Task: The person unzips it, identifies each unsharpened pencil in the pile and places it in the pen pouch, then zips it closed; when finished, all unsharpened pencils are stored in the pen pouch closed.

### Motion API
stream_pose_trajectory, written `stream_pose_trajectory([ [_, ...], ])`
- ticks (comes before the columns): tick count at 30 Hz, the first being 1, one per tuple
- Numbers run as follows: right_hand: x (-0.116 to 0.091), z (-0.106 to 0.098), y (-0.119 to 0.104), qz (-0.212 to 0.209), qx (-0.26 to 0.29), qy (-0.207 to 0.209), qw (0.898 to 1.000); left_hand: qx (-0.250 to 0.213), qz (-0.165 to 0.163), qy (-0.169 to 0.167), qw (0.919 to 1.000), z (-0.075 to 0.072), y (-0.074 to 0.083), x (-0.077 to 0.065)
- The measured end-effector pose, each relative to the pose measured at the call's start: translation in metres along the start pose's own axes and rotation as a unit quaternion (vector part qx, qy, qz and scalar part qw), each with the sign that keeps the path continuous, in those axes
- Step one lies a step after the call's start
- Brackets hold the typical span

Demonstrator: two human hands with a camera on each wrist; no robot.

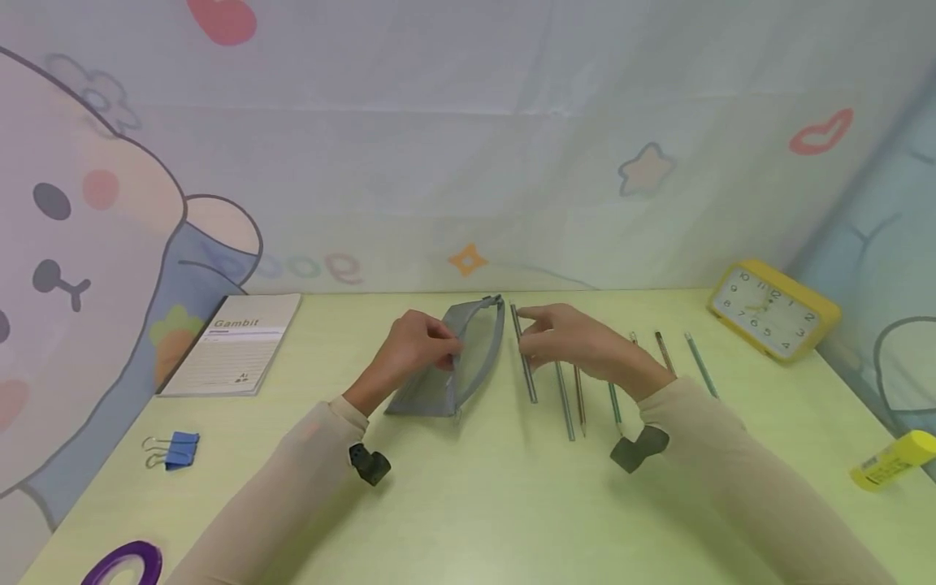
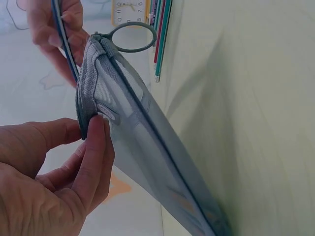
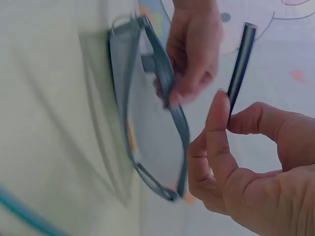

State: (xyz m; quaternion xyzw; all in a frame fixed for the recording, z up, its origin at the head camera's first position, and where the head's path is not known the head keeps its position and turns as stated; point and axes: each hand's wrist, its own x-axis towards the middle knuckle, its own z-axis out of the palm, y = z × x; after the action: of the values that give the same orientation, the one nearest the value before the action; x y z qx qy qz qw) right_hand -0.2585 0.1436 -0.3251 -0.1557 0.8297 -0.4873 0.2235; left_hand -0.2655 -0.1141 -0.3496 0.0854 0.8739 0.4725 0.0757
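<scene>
My left hand [image 1: 420, 341] pinches the zipped edge of a grey mesh pencil case [image 1: 431, 394], whose mouth gapes toward the right. In the left wrist view, thumb and fingers grip the zip band beside a loop strap [image 2: 133, 50]. Just right of the case, my right hand [image 1: 566, 337] holds a dark striped pencil [image 1: 528, 380] between thumb and fingers, apart from the case. The right wrist view has this pencil [image 3: 242, 64] tilted, with one end pointing up. Below and beside the right hand, several pencils [image 1: 565, 406] lie on the table, partly covered by the arm.
A yellow alarm clock [image 1: 771, 313] stands at the back right, and a yellow glue stick [image 1: 895, 461] lies near the right edge. On the left are a notepad [image 1: 230, 345], a blue binder clip [image 1: 180, 451] and a purple tape roll [image 1: 149, 561]. A printed cloth [image 1: 409, 162] hangs behind.
</scene>
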Motion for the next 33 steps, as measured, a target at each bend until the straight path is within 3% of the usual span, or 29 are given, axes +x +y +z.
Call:
stream_pose_trajectory([
  [4,0.022,0.022,-0.001,0.02,0.056,-0.031,0.998,-0.004,-0.005,0.0,1.0,0.001,0.001,-0.001],
  [10,0.053,0.042,-0.001,0.035,0.025,-0.023,0.999,-0.002,-0.005,-0.003,1.0,0.002,-0.001,0.002],
  [16,0.066,0.054,-0.006,0.037,0.012,-0.009,0.999,0.011,-0.001,0.004,0.9999,0.002,0.001,0.002],
  [26,0.062,0.049,-0.006,0.052,-0.012,0.001,0.999,0.008,0.008,0.004,0.9999,0.001,0.004,0.001],
  [31,0.047,0.028,-0.002,0.018,-0.038,0.008,0.999,0.009,-0.007,0.007,0.9999,-0.001,0.004,0.0],
  [33,0.039,0.02,0.0,0.003,-0.072,0.017,0.997,0.005,-0.01,0.006,0.9999,-0.001,0.003,0.0],
])
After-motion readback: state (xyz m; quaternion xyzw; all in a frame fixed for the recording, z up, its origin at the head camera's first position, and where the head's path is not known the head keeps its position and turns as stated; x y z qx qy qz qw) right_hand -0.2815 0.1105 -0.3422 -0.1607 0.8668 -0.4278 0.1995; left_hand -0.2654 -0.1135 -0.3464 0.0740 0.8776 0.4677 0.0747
